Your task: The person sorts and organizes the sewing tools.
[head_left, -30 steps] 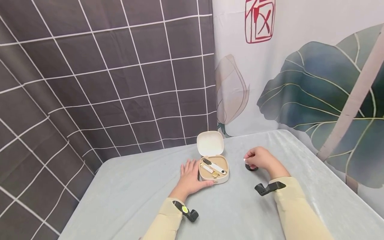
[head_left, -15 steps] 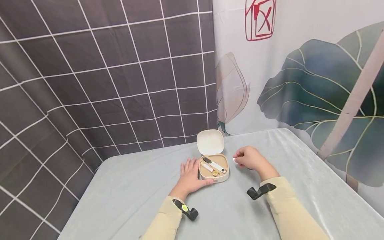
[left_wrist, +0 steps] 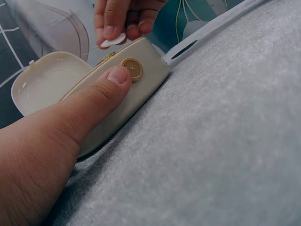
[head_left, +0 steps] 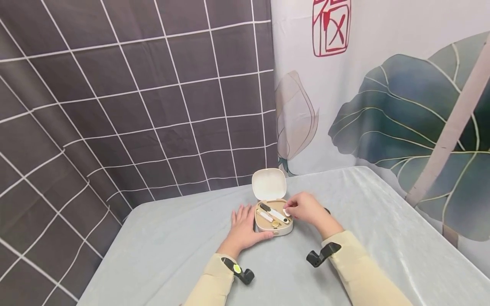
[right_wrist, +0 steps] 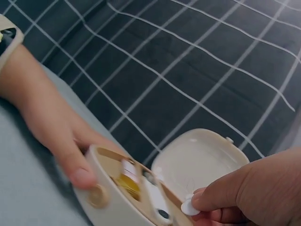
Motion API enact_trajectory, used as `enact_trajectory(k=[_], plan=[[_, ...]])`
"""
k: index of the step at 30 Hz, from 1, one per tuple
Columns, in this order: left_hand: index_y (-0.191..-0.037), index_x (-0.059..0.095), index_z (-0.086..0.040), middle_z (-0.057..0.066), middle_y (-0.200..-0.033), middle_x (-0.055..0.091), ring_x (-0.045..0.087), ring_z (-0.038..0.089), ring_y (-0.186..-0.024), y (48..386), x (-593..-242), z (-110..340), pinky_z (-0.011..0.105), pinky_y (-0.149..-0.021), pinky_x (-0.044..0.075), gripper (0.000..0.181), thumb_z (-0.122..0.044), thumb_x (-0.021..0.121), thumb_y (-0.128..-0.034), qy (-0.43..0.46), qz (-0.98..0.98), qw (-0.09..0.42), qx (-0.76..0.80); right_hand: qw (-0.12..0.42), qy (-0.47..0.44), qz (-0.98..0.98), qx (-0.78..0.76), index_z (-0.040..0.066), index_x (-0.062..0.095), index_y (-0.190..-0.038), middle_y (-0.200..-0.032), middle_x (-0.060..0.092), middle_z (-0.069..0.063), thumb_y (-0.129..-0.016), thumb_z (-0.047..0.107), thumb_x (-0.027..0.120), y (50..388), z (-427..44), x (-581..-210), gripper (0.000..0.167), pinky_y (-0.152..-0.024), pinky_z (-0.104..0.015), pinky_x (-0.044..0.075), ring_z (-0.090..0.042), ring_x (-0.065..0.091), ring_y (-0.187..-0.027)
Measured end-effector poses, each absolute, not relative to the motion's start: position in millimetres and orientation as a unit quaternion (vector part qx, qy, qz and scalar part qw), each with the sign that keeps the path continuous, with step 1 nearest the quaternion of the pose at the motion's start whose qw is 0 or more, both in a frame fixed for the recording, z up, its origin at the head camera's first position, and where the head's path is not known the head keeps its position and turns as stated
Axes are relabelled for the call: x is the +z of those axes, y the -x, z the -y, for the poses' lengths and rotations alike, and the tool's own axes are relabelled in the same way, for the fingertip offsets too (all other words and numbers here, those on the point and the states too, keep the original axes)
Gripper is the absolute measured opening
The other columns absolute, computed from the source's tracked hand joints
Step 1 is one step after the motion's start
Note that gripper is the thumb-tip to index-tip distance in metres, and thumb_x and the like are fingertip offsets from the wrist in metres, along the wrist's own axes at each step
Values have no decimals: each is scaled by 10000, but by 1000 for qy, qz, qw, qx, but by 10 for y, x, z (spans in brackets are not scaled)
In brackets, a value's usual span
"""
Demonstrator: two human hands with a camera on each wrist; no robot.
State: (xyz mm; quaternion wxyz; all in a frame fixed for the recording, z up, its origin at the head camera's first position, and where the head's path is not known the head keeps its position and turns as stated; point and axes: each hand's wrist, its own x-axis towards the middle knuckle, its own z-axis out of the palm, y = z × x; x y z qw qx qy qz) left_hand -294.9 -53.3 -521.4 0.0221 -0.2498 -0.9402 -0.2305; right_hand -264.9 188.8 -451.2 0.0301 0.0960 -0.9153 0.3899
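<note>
A cream box [head_left: 283, 230] stands on the table with its lid [head_left: 269, 184] raised at the back. A button-shaped clasp [left_wrist: 133, 69] is on its front. My left hand [head_left: 242, 229] rests against the box, thumb pressing the front near the clasp and straight fingers along the left side. Inside lie a white tool with a dark end [head_left: 274, 213], a small white piece [head_left: 264, 215] and a gold-coloured round thing [head_left: 275, 223]. My right hand [head_left: 308, 208] pinches a small white disc [right_wrist: 189, 207] over the box's right side. A thin thread-like line shows near it.
A flat black item [head_left: 327, 210] lies on the table right of the box, partly hidden by my right hand. Grey cloth [head_left: 183, 246] covers the table. A dark checked curtain [head_left: 172, 106] and a leaf-printed curtain [head_left: 405, 106] hang behind it.
My right hand has moved left from beside the black item to the box's right side, carrying the white disc. The left hand and the box stay in place.
</note>
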Motion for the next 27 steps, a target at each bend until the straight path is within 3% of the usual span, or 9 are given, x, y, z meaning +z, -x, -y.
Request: enact_trajectory(k=[14,27], plan=[[-1576,323,-152,185,-1584,349,159,404,-1520,2942,-5230,524,627,-1209,36,1083,-755,692,-755,252,939,27,-231,41,-100,927,359,78,744,-813,-631,601,46,-877,59,703,2665,-1486,-4433,78,-504,-236,461,-96,530,-555],[-1579,316,-154,179,-1592,337,156,404,-1521,2965,-5271,535,630,-1208,26,1089,-782,664,-760,248,943,24,-218,66,-111,937,325,105,707,-726,-631,608,63,-828,28,759,2635,-1316,-4511,138,-554,-249,464,-92,525,-583]])
